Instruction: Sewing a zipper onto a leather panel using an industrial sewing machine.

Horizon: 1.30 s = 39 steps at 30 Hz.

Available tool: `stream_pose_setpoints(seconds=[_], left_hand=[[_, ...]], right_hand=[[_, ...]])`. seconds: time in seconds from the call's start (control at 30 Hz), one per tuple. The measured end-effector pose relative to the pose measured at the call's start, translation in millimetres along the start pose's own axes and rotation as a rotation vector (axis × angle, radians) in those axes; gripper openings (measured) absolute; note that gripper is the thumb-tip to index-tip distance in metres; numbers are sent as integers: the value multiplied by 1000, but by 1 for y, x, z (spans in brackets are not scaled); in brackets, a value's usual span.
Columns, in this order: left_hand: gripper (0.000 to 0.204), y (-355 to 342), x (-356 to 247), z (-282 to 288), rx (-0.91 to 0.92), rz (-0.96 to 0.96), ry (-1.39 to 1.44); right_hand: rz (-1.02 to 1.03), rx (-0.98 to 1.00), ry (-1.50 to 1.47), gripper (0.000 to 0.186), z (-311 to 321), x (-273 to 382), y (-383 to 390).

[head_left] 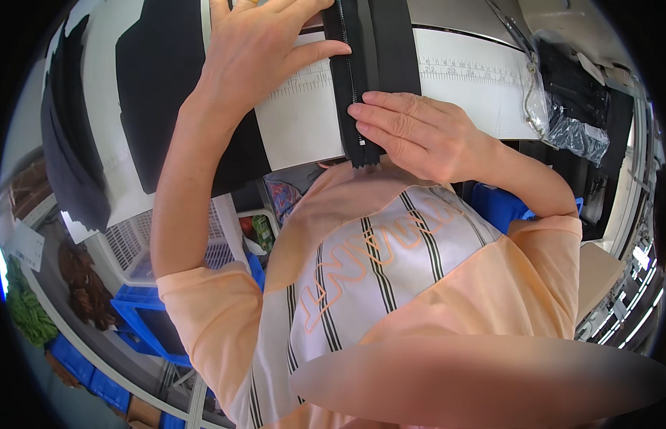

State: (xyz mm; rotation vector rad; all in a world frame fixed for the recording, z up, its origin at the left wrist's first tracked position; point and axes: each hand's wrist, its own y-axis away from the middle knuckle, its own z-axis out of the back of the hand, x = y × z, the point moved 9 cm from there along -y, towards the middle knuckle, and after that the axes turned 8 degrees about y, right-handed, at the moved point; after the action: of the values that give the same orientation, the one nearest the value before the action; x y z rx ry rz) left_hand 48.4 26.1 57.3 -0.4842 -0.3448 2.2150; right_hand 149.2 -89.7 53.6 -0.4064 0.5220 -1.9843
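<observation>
A black zipper tape (351, 79) with metal teeth runs vertically over a white board with a printed ruler (462, 68), alongside a wider black fabric strip (394, 53). My left hand (265, 53) reaches over the board at the top left, thumb stretched out to the zipper's side; some fingertips are cut off at the top edge. My right hand (408, 132) lies with fingers extended on the zipper near its lower end. The tape's zigzag-cut end overhangs the board's front edge. Black fabric pieces (161, 86) lie to the left.
A hanging black cloth (72, 121) is at far left, above a white plastic basket (125, 243) and blue crates (143, 307). Plastic-wrapped dark bundles (576, 136) and a metal rod (515, 36) sit at the right. A cardboard piece (598, 268) stands by my right elbow.
</observation>
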Motion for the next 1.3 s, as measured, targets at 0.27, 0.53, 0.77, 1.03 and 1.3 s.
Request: stream_pose_setpoints(seconds=[0.27, 0.53, 0.77, 1.03, 1.3], left_hand=[[54, 0, 1, 0, 36, 4, 18], [54, 5, 4, -8, 13, 6, -16], [55, 7, 2, -6, -15, 32, 33], [51, 3, 5, -4, -43, 76, 28], [52, 5, 5, -6, -44, 60, -9]], right_hand=[[0, 40, -13, 27, -1, -2, 1], [-252, -26, 207, 41, -3, -75, -32], [-299, 54, 272, 42, -19, -97, -30], [-224, 71, 289, 38, -20, -100, -31], [-171, -85, 326, 31, -11, -93, -26]])
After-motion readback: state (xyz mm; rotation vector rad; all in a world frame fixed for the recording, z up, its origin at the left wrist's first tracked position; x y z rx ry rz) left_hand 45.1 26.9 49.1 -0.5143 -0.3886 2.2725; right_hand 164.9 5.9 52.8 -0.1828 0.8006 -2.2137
